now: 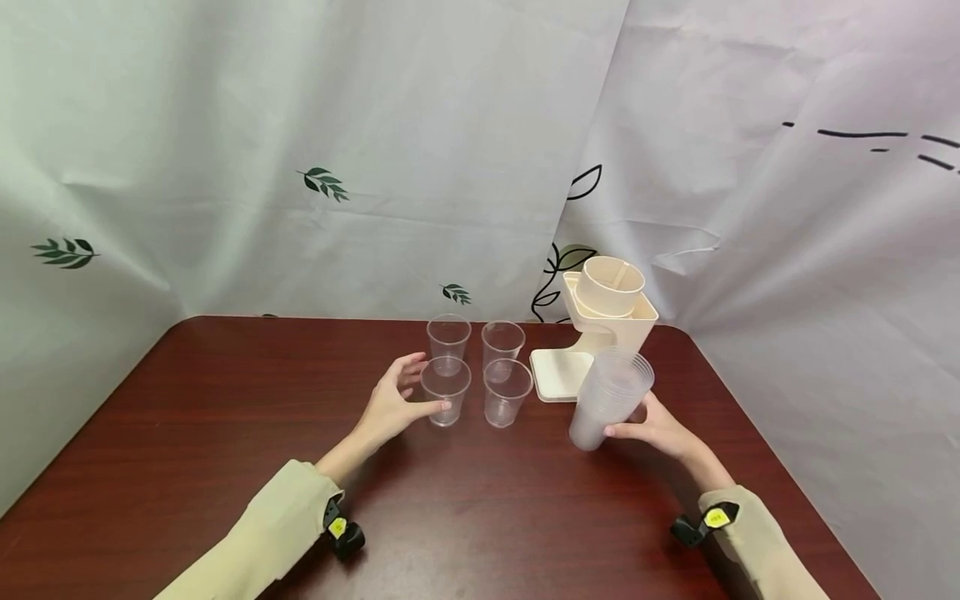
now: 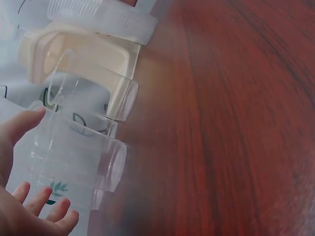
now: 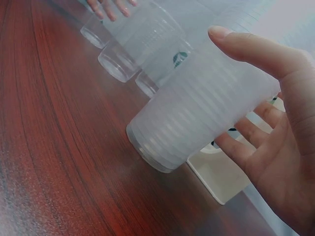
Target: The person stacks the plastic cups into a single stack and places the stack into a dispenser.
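Two rows of clear plastic cups stand upright on the table. My left hand [image 1: 393, 404] is spread around the front left cup [image 1: 446, 393], its thumb in front and fingers on the far left side. In the left wrist view, the thumb [image 2: 30, 120] lies near that cup's rim and the fingers are apart. A front right cup [image 1: 507, 394], a back left cup [image 1: 448, 340] and a back right cup [image 1: 502, 343] complete the group. My right hand [image 1: 654, 429] holds a tilted stack of nested plastic cups [image 3: 197, 103], thumb on one side and fingers on the other.
Behind the stack, a cream stand [image 1: 558, 373] carries a round open holder [image 1: 609, 287] on top. The dark red wooden table [image 1: 465, 517] meets a pale printed curtain [image 1: 375, 167] at the back and sides.
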A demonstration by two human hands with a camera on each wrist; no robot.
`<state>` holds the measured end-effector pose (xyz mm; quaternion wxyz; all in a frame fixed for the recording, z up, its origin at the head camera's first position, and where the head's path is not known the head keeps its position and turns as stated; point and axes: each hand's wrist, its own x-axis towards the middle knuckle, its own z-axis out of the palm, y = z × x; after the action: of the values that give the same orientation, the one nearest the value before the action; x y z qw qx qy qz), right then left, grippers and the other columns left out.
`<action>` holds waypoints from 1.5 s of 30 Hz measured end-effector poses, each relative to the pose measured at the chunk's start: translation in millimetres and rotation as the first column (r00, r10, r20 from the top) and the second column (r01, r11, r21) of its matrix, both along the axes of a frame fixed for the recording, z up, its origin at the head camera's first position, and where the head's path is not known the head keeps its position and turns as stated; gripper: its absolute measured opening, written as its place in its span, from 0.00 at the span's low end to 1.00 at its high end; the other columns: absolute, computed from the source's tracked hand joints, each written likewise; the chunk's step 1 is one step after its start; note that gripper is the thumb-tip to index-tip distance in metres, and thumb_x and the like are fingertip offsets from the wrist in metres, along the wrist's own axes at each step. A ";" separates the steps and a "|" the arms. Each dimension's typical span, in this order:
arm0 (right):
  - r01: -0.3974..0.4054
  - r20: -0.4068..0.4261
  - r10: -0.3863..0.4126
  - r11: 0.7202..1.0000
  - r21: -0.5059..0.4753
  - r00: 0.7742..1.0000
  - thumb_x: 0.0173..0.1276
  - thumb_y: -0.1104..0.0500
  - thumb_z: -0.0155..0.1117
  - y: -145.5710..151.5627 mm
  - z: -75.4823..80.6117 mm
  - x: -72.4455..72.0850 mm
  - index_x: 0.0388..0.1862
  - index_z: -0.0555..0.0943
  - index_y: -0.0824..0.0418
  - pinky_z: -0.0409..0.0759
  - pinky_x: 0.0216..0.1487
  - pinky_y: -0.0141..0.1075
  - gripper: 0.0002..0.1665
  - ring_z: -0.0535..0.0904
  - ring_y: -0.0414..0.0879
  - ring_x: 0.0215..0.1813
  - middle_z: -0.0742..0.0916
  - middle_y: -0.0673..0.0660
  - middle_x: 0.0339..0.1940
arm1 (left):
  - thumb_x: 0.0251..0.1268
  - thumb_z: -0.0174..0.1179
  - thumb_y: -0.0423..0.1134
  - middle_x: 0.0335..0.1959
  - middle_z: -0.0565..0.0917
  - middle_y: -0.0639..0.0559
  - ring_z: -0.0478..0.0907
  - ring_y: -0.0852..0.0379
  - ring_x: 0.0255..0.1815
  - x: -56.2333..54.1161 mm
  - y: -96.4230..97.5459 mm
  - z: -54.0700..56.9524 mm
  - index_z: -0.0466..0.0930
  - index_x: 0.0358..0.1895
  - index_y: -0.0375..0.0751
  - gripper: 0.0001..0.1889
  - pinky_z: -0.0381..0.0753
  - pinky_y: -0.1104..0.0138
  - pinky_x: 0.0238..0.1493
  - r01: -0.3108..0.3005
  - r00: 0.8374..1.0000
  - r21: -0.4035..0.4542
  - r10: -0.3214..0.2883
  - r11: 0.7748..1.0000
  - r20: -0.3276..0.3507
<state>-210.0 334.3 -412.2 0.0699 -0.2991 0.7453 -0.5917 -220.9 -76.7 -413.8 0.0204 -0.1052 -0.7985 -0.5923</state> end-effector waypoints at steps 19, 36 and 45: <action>-0.022 -0.014 0.022 1.000 -0.012 1.000 0.57 0.76 0.62 0.0 -2.0 0.1 0.63 0.67 0.50 0.78 0.53 0.27 0.38 0.79 0.35 0.55 0.81 0.42 0.55 | 0.47 0.73 0.33 0.63 0.75 0.35 0.70 0.40 0.66 -3.3 10.8 -10.8 0.65 0.67 0.34 0.41 0.69 0.45 0.65 0.032 0.999 0.015 -0.033 0.999 0.030; -0.019 -0.012 0.019 1.000 -0.010 1.000 0.57 0.76 0.62 0.3 -1.4 0.6 0.63 0.66 0.50 0.78 0.53 0.27 0.38 0.79 0.34 0.55 0.81 0.42 0.55 | 0.49 0.72 0.33 0.60 0.77 0.35 0.72 0.39 0.64 -0.5 13.6 -14.1 0.68 0.65 0.34 0.36 0.71 0.46 0.64 0.037 0.999 0.042 -0.038 0.998 0.020; -0.003 -0.008 0.003 1.000 -0.002 1.000 0.57 0.76 0.62 -0.2 -0.2 1.2 0.63 0.67 0.49 0.78 0.53 0.26 0.38 0.78 0.34 0.55 0.81 0.41 0.55 | 0.50 0.71 0.32 0.58 0.78 0.34 0.76 0.41 0.59 3.7 17.6 -9.4 0.65 0.65 0.35 0.37 0.74 0.51 0.63 -0.006 0.999 0.108 0.002 0.994 0.042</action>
<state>-208.9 334.1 -412.5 0.0674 -0.3027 0.7447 -0.5910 -217.2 -59.2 -423.2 0.0104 -0.0898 -0.7657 -0.6368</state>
